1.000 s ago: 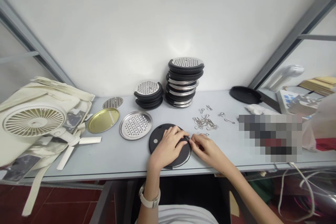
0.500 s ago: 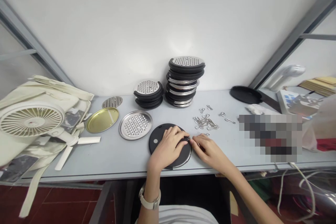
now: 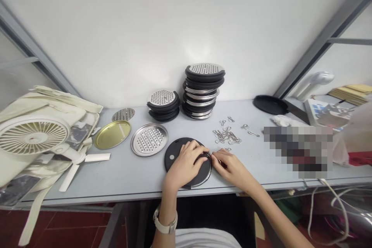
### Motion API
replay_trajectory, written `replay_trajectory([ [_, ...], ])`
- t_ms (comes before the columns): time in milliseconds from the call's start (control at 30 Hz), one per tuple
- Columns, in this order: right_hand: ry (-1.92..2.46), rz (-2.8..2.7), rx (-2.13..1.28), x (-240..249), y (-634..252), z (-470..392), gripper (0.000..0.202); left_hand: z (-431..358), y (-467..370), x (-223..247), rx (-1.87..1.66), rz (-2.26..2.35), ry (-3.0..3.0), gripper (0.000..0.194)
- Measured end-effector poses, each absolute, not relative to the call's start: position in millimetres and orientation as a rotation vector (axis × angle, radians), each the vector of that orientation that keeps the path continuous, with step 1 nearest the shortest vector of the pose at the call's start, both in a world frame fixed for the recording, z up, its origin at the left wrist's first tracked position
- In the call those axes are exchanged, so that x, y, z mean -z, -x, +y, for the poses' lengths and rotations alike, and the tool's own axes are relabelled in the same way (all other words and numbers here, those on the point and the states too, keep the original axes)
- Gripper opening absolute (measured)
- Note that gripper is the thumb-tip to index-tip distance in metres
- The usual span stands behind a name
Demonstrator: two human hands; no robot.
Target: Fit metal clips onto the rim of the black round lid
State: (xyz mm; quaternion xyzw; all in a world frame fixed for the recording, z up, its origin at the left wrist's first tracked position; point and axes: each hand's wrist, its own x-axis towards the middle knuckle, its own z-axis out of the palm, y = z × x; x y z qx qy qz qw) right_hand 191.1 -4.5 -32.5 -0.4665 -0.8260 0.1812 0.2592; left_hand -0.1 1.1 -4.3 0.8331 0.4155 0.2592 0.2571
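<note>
My left hand rests on a round black disc with a metal rim along its lower right, holding it against the table. Its thumb and fingertips press together near the disc's right edge. At that edge my right hand is closed in a pinch on a small metal clip, mostly hidden by the fingers. Behind the right hand lie several loose metal clips. A round metal grater plate sits to the left of the disc.
Two stacks of black-rimmed round graters stand near the wall. Leftward lie a gold lid, a perforated disc, a white fan and a pale bag. Toward the right are a black tray and a blurred-out patch.
Both hands stay at the disc's right edge with almost the same grip. The view has shifted slightly.
</note>
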Motion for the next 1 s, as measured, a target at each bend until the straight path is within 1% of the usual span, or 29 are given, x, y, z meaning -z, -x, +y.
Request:
replay_trajectory([
  [367, 1.275, -2.227, -0.522, 33.0, -192.5, -4.4, 0.034, 0.8, -0.6, 4.1, -0.691, 1.130, -2.274, 0.019],
  [767, 1.275, -2.240, -0.522, 31.0, -191.3, -4.3, 0.035, 0.8, -0.8, 2.5, -0.716, 1.142, -2.209, 0.011],
  [1000, 1.270, -2.229, -0.521, 31.5, -192.0, -4.6, 0.035, 1.5, -0.7, 2.4, -0.721, 1.129, -2.191, 0.020],
])
